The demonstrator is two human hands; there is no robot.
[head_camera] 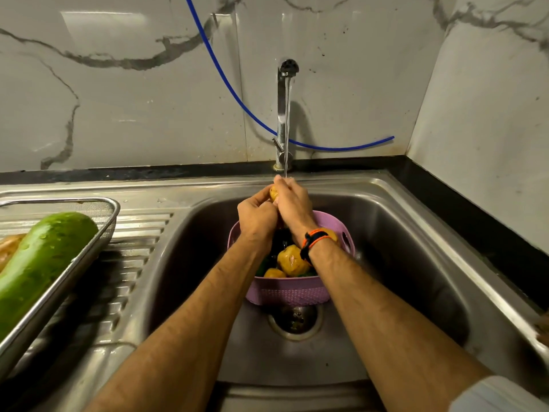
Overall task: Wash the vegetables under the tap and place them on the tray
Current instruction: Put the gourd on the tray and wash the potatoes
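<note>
Under the running tap [284, 93], a potato [273, 194] is gripped between both hands: the left hand [257, 215] curls round it from the left, the right hand [292, 200] from the right. Just below the wrists a purple basket [289, 292] in the sink [416, 248] holds more vegetables [292, 260]. Far left of the left arm, a steel tray [56, 286] carries a green gourd [38, 263].
</note>
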